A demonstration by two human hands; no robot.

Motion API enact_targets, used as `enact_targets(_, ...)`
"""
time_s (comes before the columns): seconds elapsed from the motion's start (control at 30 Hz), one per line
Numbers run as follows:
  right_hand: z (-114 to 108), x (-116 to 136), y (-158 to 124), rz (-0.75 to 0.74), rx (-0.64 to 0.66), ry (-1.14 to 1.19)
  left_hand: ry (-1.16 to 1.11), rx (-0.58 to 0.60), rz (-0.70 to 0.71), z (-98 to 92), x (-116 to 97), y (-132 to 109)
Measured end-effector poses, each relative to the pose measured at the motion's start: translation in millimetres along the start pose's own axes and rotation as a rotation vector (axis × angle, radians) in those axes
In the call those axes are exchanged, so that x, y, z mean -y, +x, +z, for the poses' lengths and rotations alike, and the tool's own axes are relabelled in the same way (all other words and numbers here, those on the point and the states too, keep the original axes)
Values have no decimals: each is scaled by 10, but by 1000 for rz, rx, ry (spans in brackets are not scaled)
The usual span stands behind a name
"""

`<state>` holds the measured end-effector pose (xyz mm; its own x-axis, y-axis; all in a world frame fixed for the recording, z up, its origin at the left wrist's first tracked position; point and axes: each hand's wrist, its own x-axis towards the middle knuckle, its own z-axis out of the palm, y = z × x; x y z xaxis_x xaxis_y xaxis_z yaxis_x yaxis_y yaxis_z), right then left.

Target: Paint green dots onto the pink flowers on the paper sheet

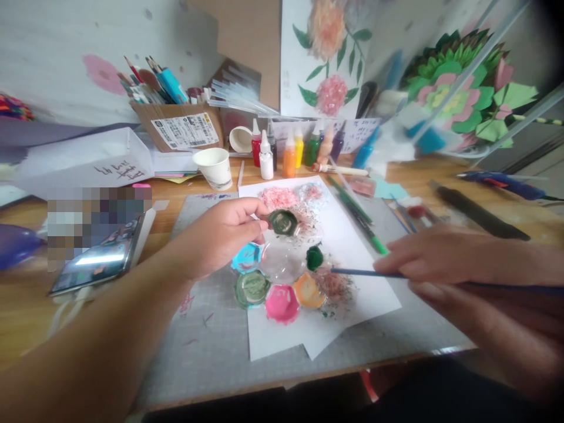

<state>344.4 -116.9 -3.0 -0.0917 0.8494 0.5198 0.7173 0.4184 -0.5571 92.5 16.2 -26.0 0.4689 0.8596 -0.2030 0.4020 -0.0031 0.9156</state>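
My left hand (229, 229) pinches the rim of a clear flower-shaped paint palette (281, 262) between thumb and fingers. Around the palette's bare middle sit wells of dark green, olive, light blue, pink and orange paint. A thin blue paintbrush (368, 272) is gripped in my right hand (453, 264), its tip pointing left near the dark green well (314, 257). Whether the tip touches the palette I cannot tell. Beneath lies white paper (374, 294) with dabbed flowers in pink (279, 198) and pale blue (312, 194), plus brownish patches with green flecks.
Small paint bottles (289, 155) and a paper cup (214, 168) line the back. A phone (101, 258) leans at the left. Green pencils (356, 211) lie right of the paper, on a grey cutting mat (207, 346). A blue glue gun (502, 183) rests far right.
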Motion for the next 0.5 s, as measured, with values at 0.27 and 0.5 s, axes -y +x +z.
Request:
enact_targets(0.27, 4, -43, 73, -83, 7, -26, 13, 14, 6, -2, 4, 1)
enact_targets(0.5, 29, -6, 71, -102, 47, -17, -6, 22, -4, 10, -15, -3)
